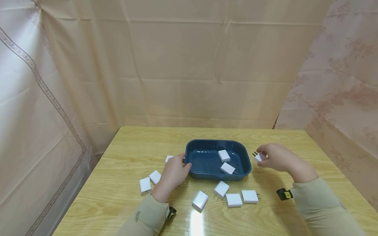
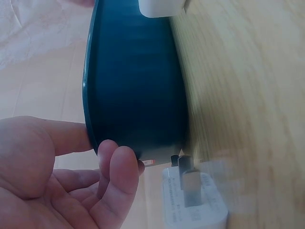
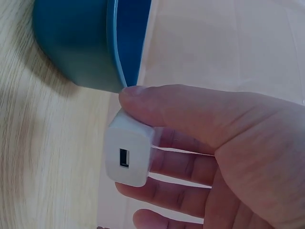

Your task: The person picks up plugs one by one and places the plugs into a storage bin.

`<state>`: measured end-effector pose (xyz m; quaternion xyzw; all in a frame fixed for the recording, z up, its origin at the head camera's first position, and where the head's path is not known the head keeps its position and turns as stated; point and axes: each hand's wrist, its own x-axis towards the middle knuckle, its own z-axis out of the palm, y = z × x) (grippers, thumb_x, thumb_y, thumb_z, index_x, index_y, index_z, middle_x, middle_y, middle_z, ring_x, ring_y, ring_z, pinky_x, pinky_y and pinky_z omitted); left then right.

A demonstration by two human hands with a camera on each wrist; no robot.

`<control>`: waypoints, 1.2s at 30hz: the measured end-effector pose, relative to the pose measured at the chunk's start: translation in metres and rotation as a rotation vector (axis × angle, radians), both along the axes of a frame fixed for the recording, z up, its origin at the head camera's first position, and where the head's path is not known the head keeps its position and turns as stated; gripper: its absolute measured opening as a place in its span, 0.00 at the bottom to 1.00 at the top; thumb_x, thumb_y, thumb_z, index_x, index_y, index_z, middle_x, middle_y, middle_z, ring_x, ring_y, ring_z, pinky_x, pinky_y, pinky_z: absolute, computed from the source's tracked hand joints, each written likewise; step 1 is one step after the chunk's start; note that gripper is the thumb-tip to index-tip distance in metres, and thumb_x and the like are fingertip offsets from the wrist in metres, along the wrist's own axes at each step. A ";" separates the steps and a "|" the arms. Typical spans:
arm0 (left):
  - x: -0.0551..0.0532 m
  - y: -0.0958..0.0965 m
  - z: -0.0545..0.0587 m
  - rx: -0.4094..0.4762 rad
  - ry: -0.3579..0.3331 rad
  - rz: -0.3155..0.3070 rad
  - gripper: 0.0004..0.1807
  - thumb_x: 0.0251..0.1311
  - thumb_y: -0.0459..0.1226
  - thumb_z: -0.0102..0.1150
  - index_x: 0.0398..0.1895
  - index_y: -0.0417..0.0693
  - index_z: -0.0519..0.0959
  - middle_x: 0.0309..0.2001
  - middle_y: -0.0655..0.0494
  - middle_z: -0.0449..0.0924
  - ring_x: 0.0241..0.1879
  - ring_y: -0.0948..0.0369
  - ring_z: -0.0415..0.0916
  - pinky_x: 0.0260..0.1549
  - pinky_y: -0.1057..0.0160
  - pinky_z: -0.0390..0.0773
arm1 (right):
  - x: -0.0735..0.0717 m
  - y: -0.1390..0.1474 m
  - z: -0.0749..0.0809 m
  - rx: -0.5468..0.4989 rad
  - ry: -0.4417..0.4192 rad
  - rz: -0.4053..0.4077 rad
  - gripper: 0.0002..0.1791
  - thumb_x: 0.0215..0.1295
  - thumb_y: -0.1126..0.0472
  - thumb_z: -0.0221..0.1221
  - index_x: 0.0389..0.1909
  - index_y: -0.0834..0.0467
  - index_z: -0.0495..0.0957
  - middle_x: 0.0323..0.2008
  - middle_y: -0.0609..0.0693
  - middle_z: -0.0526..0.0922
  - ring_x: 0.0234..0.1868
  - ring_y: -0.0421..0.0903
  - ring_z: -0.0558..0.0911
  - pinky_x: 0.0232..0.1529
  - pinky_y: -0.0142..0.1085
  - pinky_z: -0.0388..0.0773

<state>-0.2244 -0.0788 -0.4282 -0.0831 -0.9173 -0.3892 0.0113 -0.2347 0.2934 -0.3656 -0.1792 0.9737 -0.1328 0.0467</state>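
A dark blue rectangular dish [image 1: 203, 177] stands on the table, with two white USB charger plugs lying inside, one [image 1: 223, 155] behind the other [image 1: 227, 168]. At the dish's left end my left hand [image 1: 174, 173] grips the rim, thumb over the edge and fingers on the outer side. Just right of the dish, my right hand [image 1: 276, 158] pinches a white USB charger [image 3: 128, 150] between thumb and fingers. Its prongs point left toward the dish, and the USB port shows in the right wrist view.
In front of the dish lie several more chargers, among them one [image 1: 200, 200] nearest me and one [image 1: 249, 196] to the right. Others, such as this charger [image 1: 145, 185], lie left of my left forearm. Beyond the wooden table [image 1: 141, 141] hangs a beige curtain [image 1: 177, 65].
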 end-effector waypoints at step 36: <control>0.002 0.001 0.002 -0.015 0.008 -0.007 0.26 0.69 0.37 0.62 0.66 0.31 0.74 0.50 0.39 0.84 0.29 0.59 0.77 0.23 0.61 0.75 | -0.006 -0.028 0.020 -0.069 0.146 0.033 0.17 0.62 0.64 0.70 0.49 0.69 0.82 0.41 0.59 0.86 0.42 0.55 0.84 0.46 0.54 0.81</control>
